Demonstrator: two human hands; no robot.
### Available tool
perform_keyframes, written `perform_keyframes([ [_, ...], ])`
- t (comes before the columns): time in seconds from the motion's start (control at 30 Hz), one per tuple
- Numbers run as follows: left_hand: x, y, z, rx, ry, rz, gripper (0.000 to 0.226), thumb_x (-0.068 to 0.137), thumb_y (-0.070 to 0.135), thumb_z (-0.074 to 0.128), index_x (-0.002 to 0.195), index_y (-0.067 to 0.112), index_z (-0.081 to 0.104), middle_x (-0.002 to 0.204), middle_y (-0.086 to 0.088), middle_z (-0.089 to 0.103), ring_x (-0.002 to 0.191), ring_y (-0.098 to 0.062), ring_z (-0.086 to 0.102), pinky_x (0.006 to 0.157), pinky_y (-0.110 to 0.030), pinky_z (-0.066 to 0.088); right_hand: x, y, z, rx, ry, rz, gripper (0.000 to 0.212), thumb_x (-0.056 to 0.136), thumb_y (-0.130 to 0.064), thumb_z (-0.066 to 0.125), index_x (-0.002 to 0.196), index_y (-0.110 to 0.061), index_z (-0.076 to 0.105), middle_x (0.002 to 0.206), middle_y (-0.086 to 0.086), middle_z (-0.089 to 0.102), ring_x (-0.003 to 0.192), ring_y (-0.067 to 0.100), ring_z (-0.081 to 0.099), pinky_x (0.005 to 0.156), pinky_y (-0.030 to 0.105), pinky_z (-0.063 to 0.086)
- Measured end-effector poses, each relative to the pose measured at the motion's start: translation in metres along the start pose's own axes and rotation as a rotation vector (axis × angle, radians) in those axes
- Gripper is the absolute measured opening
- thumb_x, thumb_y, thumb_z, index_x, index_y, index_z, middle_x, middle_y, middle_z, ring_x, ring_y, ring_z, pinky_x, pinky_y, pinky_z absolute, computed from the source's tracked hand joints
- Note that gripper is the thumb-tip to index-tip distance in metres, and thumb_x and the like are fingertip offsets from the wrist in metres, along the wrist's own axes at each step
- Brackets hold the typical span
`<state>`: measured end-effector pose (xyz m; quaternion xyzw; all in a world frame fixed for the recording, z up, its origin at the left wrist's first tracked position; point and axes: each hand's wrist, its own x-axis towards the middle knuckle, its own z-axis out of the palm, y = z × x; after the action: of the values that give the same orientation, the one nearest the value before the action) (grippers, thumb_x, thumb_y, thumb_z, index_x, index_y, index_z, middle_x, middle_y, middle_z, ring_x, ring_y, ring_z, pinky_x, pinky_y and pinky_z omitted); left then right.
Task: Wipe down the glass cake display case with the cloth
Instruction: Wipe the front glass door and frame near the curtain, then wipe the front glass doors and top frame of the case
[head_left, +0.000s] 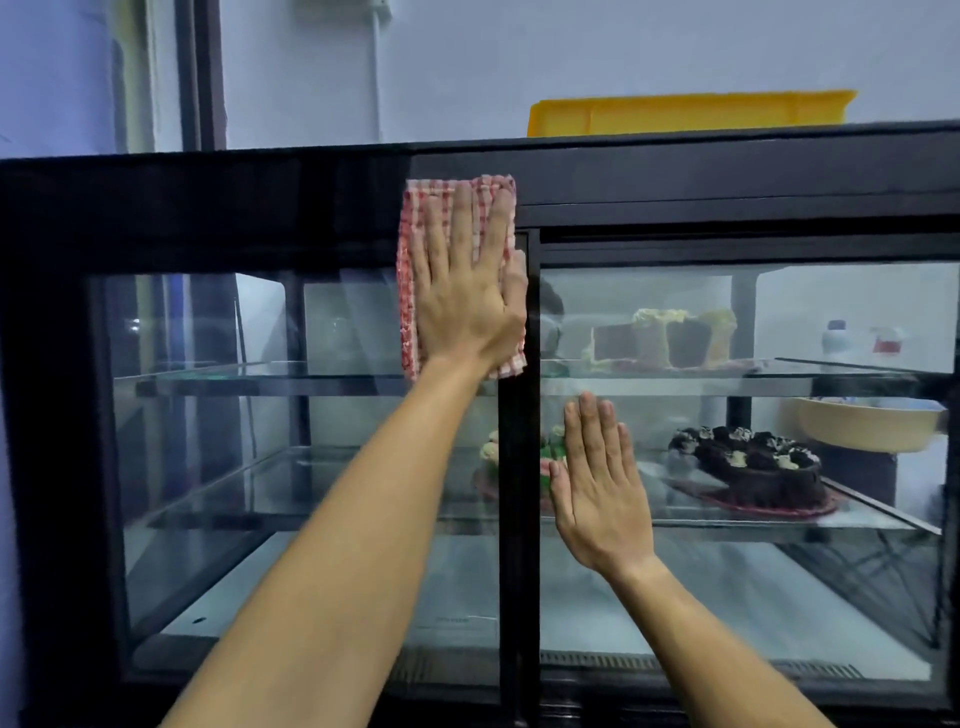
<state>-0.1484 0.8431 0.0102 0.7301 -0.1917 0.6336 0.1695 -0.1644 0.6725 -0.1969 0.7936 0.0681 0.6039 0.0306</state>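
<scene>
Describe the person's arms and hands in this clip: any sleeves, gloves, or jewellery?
Both forearms are bare as far as the frame shows; no sleeves come into view. The left hand and right hand wear no gloves. No rings show on the fingers, and no watch or bracelet sits on either wrist.

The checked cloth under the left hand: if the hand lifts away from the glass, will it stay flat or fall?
The red-checked cloth looks thin and folded, so probably floppy and light. Only the flat left hand presses it against the display case; released, it would likely slide down and unfold.
</scene>
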Motion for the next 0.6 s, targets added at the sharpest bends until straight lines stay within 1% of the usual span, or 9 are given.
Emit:
perform_keyframes([
  [0.1,0.019,0.005,-0.003,0.014,-0.002,-0.057,0.065,0.105,0.045,0.021,0.168,0.03,0.011,0.175,-0.01,0.001,0.161,-0.039,-0.005,0.129,-0.055,-0.001,0.001,-0.003,0.001,0.008,0.017,0.021,0.065,0.106,-0.026,0.032,0.164,-0.001,0.016,0.173,0.019,0.01,0.16,0.035,0.01,0.131,0.047,0.006],
  [0.2,0.024,0.024,-0.005,0.003,-0.021,-0.08,0.064,0.105,0.045,0.019,0.167,0.032,0.009,0.175,-0.009,-0.002,0.16,-0.038,-0.007,0.129,-0.055,-0.004,0.001,-0.004,0.002,0.004,0.012,0.04,0.066,0.105,-0.026,0.032,0.165,-0.002,0.016,0.173,0.018,0.009,0.161,0.035,0.01,0.131,0.048,0.008],
  [0.3,0.038,0.031,-0.016,-0.095,-0.123,-0.07,0.063,0.108,0.04,0.021,0.167,0.035,-0.001,0.175,-0.002,-0.012,0.16,-0.033,-0.014,0.127,-0.051,-0.011,0.0,-0.002,0.002,-0.011,0.006,0.023,0.066,0.105,-0.026,0.033,0.164,-0.002,0.017,0.173,0.018,0.01,0.16,0.035,0.011,0.13,0.049,0.01],
  [0.33,0.044,0.025,-0.021,-0.129,-0.155,-0.06,0.064,0.109,0.038,0.024,0.166,0.035,-0.005,0.175,0.001,-0.012,0.16,-0.031,-0.014,0.126,-0.05,-0.009,0.0,-0.001,0.002,-0.014,0.005,0.016,0.066,0.106,-0.026,0.033,0.164,-0.001,0.017,0.173,0.018,0.01,0.16,0.035,0.011,0.13,0.049,0.011],
  [0.4,0.05,0.007,-0.031,-0.136,-0.173,0.024,0.067,0.109,0.036,0.029,0.166,0.034,-0.007,0.175,0.005,-0.008,0.161,-0.029,-0.009,0.127,-0.051,-0.001,0.001,0.0,0.002,-0.011,0.006,0.016,0.065,0.106,-0.026,0.033,0.164,-0.001,0.017,0.173,0.018,0.009,0.161,0.035,0.01,0.13,0.049,0.009],
  [0.43,0.05,-0.002,-0.032,-0.117,-0.157,0.079,0.069,0.109,0.039,0.031,0.167,0.032,-0.005,0.176,0.005,-0.004,0.162,-0.028,-0.006,0.128,-0.051,0.003,0.0,-0.001,0.001,-0.01,0.005,0.02,0.065,0.106,-0.026,0.033,0.164,-0.001,0.017,0.173,0.018,0.009,0.161,0.034,0.009,0.131,0.048,0.008],
  [0.5,0.046,-0.016,-0.029,-0.078,-0.086,0.15,0.071,0.108,0.047,0.037,0.168,0.026,0.007,0.176,0.001,0.007,0.162,-0.027,0.002,0.129,-0.05,0.008,0.0,-0.002,0.001,0.002,-0.003,0.022,0.065,0.106,-0.026,0.032,0.164,-0.001,0.017,0.174,0.017,0.007,0.161,0.034,0.008,0.131,0.047,0.005],
  [0.57,0.043,-0.02,-0.019,0.002,-0.021,0.175,0.068,0.108,0.052,0.035,0.167,0.022,0.018,0.175,-0.004,0.013,0.162,-0.03,0.006,0.129,-0.049,0.002,0.001,0.0,-0.002,0.031,-0.017,0.026,0.065,0.107,-0.027,0.031,0.165,-0.002,0.015,0.174,0.015,0.005,0.161,0.032,0.006,0.131,0.046,0.004],
  [0.6,0.043,-0.02,-0.016,0.049,-0.008,0.179,0.066,0.108,0.051,0.033,0.167,0.023,0.019,0.175,-0.007,0.012,0.161,-0.033,0.005,0.129,-0.049,-0.003,0.002,0.0,-0.004,0.054,-0.027,0.028,0.065,0.107,-0.027,0.031,0.165,-0.004,0.014,0.175,0.013,0.003,0.161,0.031,0.004,0.131,0.046,0.005],
])
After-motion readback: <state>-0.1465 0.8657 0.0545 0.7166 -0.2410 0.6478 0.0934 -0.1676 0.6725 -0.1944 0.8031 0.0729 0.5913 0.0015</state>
